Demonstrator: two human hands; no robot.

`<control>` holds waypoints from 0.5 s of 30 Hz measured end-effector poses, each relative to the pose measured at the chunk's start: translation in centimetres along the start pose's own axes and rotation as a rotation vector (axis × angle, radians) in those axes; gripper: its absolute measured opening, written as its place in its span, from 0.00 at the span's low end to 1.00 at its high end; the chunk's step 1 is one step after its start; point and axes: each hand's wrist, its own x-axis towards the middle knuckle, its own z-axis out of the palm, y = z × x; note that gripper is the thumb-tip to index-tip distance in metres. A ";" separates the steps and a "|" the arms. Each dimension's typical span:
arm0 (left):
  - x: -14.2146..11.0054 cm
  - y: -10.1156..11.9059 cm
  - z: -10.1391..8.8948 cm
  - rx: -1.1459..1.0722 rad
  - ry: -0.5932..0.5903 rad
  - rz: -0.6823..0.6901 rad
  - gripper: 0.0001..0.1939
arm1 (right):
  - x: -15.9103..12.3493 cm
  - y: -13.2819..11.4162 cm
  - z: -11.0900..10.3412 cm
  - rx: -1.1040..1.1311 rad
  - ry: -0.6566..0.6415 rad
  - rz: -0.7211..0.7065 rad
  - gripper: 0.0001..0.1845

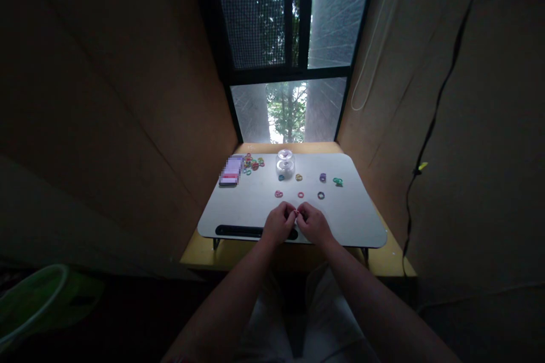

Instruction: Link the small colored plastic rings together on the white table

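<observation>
My left hand (pixel 281 221) and my right hand (pixel 312 222) meet over the front of a white lap table (pixel 353 212). Their fingertips pinch a small reddish hair tie (pixel 297 212) between them, mostly covered by the fingers. Just beyond lie a pink hair tie group (pixel 279 194), a red hair tie (pixel 301 194) and a dark hair tie (pixel 321 195). Farther back are blue (pixel 281 177), yellow (pixel 298 177), purple (pixel 323 177) and green hair ties (pixel 338 181). A clear round jar (pixel 285 163) stands behind them.
A mixed pile of hair ties (pixel 254 163) lies at the back left beside a phone (pixel 231 171). A black slot (pixel 238 231) runs along the table's front edge. Walls flank both sides, with a window (pixel 289 108) behind. A green basin (pixel 46 300) is at lower left.
</observation>
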 end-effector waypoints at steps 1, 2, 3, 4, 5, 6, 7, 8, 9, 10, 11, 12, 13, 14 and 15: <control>0.0 0.0 0.0 -0.001 -0.001 0.003 0.07 | 0.0 0.0 0.0 -0.002 0.001 0.002 0.05; 0.0 0.0 0.0 0.000 -0.003 0.004 0.07 | 0.0 0.0 0.0 -0.002 0.003 0.005 0.05; 0.0 0.1 -0.1 0.001 -0.007 0.002 0.07 | 0.0 0.0 0.0 -0.001 0.004 0.009 0.05; 0.0 0.1 -0.1 0.003 -0.010 -0.002 0.07 | 0.0 0.0 0.0 0.000 0.004 0.012 0.05; 0.0 0.2 -0.1 0.006 -0.012 -0.007 0.07 | 0.0 0.0 0.0 0.002 0.003 0.015 0.05; 0.0 0.2 -0.2 0.009 -0.011 -0.012 0.07 | 0.0 0.0 0.0 0.004 0.002 0.015 0.05; 0.0 0.2 -0.2 0.012 -0.010 -0.017 0.07 | 0.0 0.0 0.0 0.006 0.000 0.014 0.05; 0.0 0.2 -0.2 0.014 -0.009 -0.020 0.07 | 0.1 0.0 0.0 0.007 -0.003 0.012 0.05; 0.0 0.3 -0.2 0.014 -0.009 -0.022 0.07 | 0.1 0.0 0.0 0.008 -0.005 0.009 0.05; 0.0 0.3 -0.2 0.012 -0.010 -0.023 0.07 | 0.0 0.0 0.0 0.008 -0.006 0.008 0.05; 0.0 0.3 -0.1 0.009 -0.010 -0.023 0.07 | 0.0 0.0 0.0 0.008 -0.005 0.008 0.05; 0.0 0.2 -0.1 0.007 -0.011 -0.022 0.07 | 0.0 0.0 0.0 0.008 -0.004 0.008 0.05; 0.0 0.2 -0.1 0.006 -0.010 -0.021 0.07 | 0.0 0.0 0.0 0.008 -0.004 0.009 0.05; 0.0 0.2 -0.1 0.005 -0.009 -0.019 0.07 | 0.0 -0.1 0.0 0.009 -0.003 0.010 0.05; 0.0 0.2 -0.1 0.006 -0.007 -0.017 0.07 | 0.0 -0.1 -0.1 0.010 -0.004 0.012 0.05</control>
